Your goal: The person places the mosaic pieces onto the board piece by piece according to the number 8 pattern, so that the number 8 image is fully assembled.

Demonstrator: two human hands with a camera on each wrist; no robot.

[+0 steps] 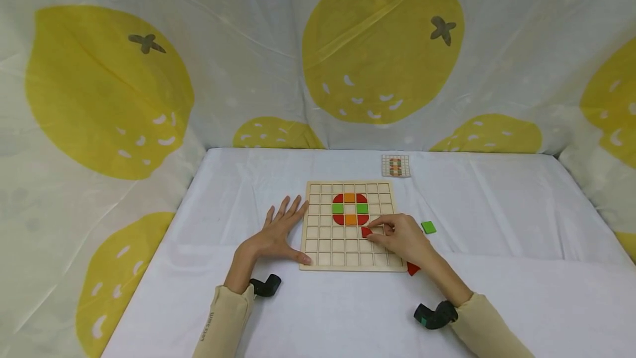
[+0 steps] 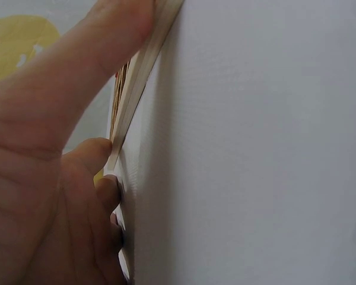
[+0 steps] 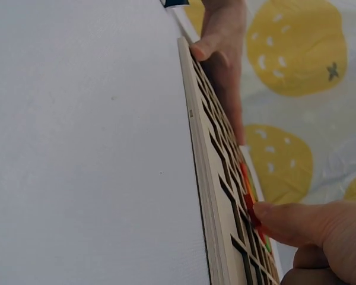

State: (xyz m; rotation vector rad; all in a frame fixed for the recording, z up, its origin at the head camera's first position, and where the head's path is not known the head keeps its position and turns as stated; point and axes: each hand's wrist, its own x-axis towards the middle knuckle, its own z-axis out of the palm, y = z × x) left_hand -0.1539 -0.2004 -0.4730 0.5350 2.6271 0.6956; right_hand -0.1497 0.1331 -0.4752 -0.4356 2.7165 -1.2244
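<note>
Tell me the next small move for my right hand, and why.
Probably ease the held red piece flat into the square just below the pattern's lower-right red corner piece. Your right hand pinches it there, your left hand touches the left edge of the board, and the card seems to show the pattern continuing downward.

A white-covered table (image 1: 521, 209) meets a pale, creased fabric backdrop (image 1: 243, 43) printed with large yellow lemons (image 1: 382, 43). The same print rises along the left and right sides, under soft, fairly even light.
</note>
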